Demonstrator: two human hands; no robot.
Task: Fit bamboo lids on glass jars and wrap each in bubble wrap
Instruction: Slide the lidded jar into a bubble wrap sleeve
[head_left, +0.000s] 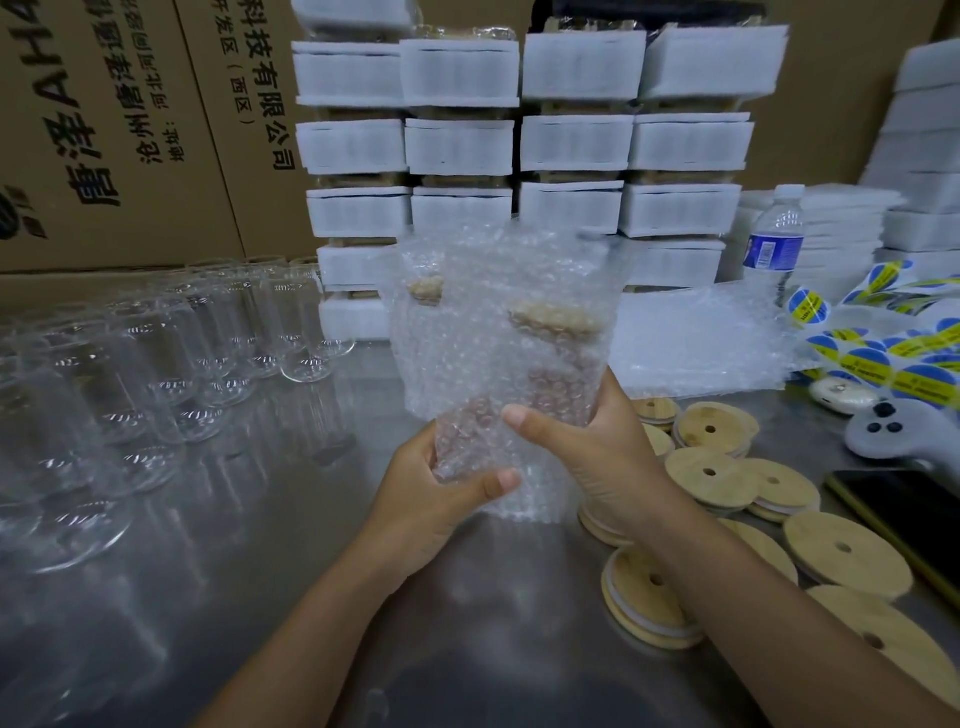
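Most of what sat inside the bubble wrap bundle (498, 332) in mid-frame was blurred by the bubbles. Two tan patches (556, 318) showed through near its top, but whether they belonged to one jar or two could not be told, and no glass outline was clear. The bundle was held up off the worktop (260, 545).

The left hand (441, 504) had a closed grip round the bundle's lower end, with the thumb laid across the front. The right hand (587, 441) gripped it just above, thumb in front. Its fingers were behind, seen only as pinkish shapes through the wrap.

Rows of bare glass jars (156, 358) stood at the left, the nearest ones smeared and cut by the frame edge. Loose bamboo lids (727, 483) lay at the lower right, some hidden under the right forearm.

The cardboard boxes (130, 130) in the upper left carried sideways print: "科技有限公司", "沧州" and a cropped "AH4". The blue label on the water bottle (774, 244) was too small to read, as was the text on the blue and yellow stickers (883, 343) at the right edge.
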